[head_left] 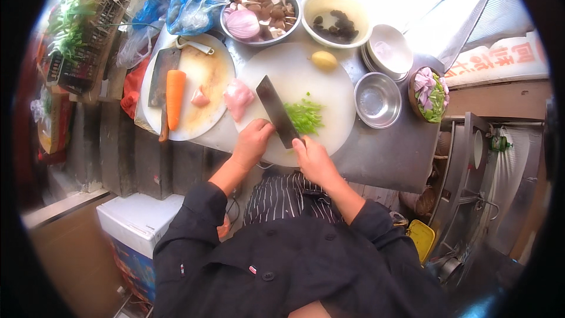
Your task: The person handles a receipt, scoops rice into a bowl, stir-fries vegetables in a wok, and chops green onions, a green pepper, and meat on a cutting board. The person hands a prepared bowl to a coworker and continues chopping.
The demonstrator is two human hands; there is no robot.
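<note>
The chopped greens [304, 116] lie in a loose heap just ahead of our right hand [316, 160], on a round white cutting board [333, 94] and close beside a knife [276, 109]. Our right hand grasps that knife at its near end, so the dark blade points away from us and leftward; the grip seems suited to steering it from behind. Our left hand [255, 141] curls its fingers at the blade's left side, perhaps to guard the fingertips; we cannot tell whether it touches the blade or holds anything. Beyond it, pink meat [237, 99] sits at the board's left edge, and a yellow potato [324, 60] lies past the greens, both probably kept outward to leave room mid-board. Left of our left hand, a second board [216, 65] carries a carrot [174, 100]. On the table [382, 150], a bowl of mushrooms [269, 9] stands beyond both hands, and a metal bowl [378, 100] ahead and right of our right hand, seemingly for easy reach.
</note>
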